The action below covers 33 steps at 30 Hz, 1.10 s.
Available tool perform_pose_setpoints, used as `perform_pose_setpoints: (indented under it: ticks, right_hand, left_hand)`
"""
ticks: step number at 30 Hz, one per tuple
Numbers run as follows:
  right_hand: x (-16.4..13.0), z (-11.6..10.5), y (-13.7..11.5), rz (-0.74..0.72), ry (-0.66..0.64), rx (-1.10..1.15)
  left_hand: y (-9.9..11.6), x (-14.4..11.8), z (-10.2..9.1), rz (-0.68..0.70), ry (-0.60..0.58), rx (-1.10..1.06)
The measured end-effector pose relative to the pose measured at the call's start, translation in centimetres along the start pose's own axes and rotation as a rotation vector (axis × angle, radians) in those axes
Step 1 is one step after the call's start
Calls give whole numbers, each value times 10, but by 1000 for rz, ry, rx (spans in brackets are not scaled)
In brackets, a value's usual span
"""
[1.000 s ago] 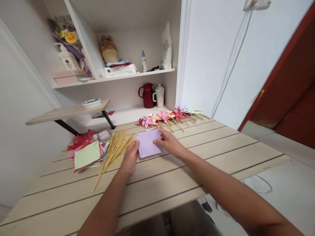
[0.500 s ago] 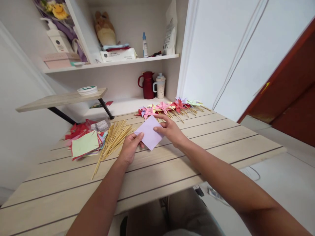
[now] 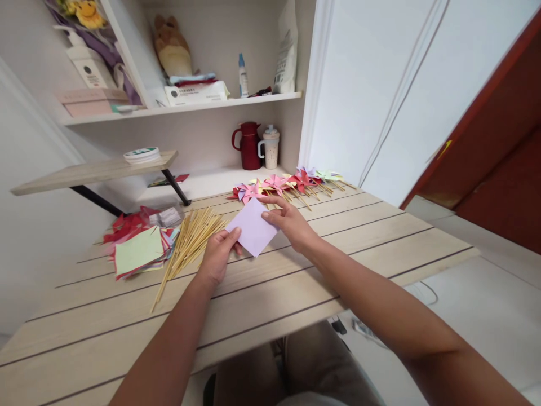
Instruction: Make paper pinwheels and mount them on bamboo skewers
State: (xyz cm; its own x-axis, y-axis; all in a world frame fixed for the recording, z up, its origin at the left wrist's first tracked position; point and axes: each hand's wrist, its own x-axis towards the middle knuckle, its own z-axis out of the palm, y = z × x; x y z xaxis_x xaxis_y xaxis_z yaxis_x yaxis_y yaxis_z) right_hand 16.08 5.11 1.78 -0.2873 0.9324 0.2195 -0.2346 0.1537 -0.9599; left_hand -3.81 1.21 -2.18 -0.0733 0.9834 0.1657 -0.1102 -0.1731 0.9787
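Note:
A square of lilac paper (image 3: 252, 231) is held just above the wooden table (image 3: 296, 270), turned like a diamond. My left hand (image 3: 218, 255) pinches its left corner and my right hand (image 3: 286, 222) grips its right edge. A bundle of thin bamboo sticks (image 3: 188, 243) lies just left of my left hand. Further left sits a stack of coloured paper squares (image 3: 134, 251) with a pale green sheet on top. Behind the lilac paper a row of finished paper pinwheels (image 3: 282, 185) on sticks lies along the table's far edge.
A small raised wooden shelf (image 3: 97, 171) with a roll of tape (image 3: 142, 154) stands at the back left. A dark red jug (image 3: 248, 146) and a lidded mug (image 3: 269, 148) stand in the wall niche. The table's right end drops to the floor, where a cable lies.
The lilac paper has been lifted off the table and rotated from lying square to a diamond orientation. Both hands stayed on it; the view shifted slightly down.

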Motion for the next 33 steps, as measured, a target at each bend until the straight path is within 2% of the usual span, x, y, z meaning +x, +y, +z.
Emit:
perform_pose_setpoints:
  ticks: [7, 14, 19, 33]
  right_hand:
    - [4, -2, 2, 30, 80, 27]
    - [4, -2, 2, 63, 74, -13]
    - [5, -3, 5, 8, 73, 14]
    - [7, -3, 10, 18, 74, 15]
  left_hand:
    - [-1, 2, -2, 14, 62, -25]
    - [1, 1, 1, 22, 63, -49]
    - [6, 0, 2, 19, 13, -140]
    - [4, -1, 2, 12, -135, -131]
